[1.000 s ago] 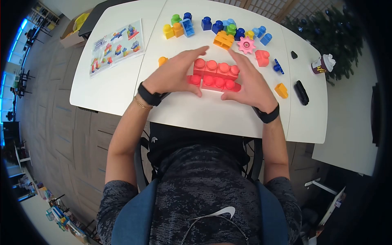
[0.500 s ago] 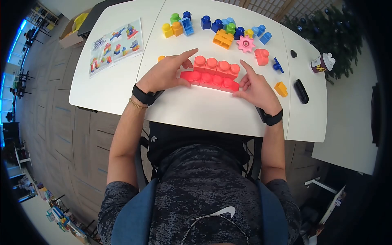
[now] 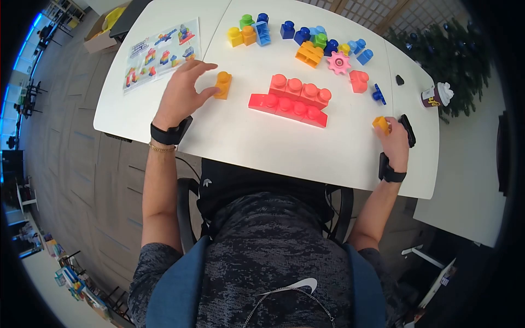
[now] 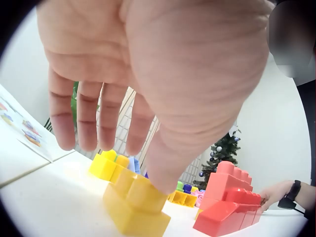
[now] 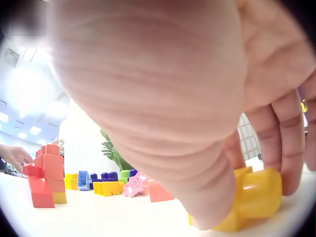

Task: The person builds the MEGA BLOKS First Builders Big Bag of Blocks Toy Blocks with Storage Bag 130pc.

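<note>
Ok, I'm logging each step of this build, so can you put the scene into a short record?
left hand: open, beside the left orange block
right hand: thumb and fingers around the right orange block
centre: red block structure
far side: coloured blocks, pink gear
left side: printed sheet
right edge: cup

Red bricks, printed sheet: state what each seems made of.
The red bricks look like molded plastic, smooth and fairly glossy, with crisp edges and rounded studs. The printed sheet seems to be thin paper, lying flat, possibly laminated.
</note>
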`<action>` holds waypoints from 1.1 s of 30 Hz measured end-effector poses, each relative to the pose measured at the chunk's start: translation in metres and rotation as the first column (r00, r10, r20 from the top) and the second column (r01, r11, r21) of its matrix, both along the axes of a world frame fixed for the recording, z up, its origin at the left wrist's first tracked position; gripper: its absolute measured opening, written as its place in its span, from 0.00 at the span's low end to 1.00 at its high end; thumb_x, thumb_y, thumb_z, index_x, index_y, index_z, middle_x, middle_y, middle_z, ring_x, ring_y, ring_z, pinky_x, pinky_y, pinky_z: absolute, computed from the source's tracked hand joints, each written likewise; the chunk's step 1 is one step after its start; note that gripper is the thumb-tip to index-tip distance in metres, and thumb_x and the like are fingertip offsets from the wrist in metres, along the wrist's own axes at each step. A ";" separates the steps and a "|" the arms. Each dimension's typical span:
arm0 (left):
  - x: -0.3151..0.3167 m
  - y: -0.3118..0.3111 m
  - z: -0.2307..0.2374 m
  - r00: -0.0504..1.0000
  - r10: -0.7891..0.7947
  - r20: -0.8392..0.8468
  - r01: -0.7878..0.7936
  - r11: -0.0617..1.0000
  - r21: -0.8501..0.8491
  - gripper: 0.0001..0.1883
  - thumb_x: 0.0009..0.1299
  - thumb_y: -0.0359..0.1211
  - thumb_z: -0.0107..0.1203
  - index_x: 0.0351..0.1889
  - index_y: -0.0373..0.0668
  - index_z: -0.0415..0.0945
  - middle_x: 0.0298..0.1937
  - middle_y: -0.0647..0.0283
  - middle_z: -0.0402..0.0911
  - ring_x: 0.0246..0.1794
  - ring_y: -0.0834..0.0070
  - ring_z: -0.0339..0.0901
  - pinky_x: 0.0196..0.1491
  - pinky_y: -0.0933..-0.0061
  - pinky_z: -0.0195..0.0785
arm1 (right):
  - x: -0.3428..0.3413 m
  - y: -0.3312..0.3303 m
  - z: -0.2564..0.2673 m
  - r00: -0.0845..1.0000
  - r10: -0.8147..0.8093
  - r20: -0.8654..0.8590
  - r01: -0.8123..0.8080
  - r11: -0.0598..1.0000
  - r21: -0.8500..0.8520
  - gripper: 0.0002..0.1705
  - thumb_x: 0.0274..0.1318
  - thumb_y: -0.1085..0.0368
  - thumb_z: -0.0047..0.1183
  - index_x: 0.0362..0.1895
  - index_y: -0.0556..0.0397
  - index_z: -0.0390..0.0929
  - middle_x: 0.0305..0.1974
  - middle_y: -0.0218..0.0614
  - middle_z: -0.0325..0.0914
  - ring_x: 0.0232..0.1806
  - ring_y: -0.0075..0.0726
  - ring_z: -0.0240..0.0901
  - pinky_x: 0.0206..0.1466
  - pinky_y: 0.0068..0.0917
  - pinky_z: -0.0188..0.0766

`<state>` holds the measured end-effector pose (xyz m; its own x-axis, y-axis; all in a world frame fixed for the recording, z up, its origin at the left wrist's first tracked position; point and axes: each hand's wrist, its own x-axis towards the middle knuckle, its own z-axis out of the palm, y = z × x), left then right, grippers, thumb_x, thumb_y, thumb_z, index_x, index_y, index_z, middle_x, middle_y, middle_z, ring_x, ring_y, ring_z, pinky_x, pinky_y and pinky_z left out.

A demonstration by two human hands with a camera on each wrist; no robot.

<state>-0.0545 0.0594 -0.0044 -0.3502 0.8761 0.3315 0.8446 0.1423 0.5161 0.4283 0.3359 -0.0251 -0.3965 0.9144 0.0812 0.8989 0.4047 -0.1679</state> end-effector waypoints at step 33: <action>0.063 0.006 -0.022 0.986 0.079 -0.149 -0.086 0.995 -0.041 0.10 0.74 0.33 0.67 0.51 0.42 0.86 0.44 0.53 0.91 0.42 0.55 0.88 0.45 0.58 0.82 | -0.062 0.014 0.017 0.929 0.196 -0.313 -0.162 0.978 0.130 0.27 0.59 0.55 0.76 0.57 0.55 0.85 0.48 0.47 0.82 0.50 0.50 0.82 0.54 0.42 0.79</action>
<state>0.0084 0.0653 -0.0265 -0.3720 0.8623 0.3436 0.8954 0.2356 0.3779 0.3661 0.3503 -0.0086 -0.4900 0.8112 0.3190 0.7139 0.5835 -0.3872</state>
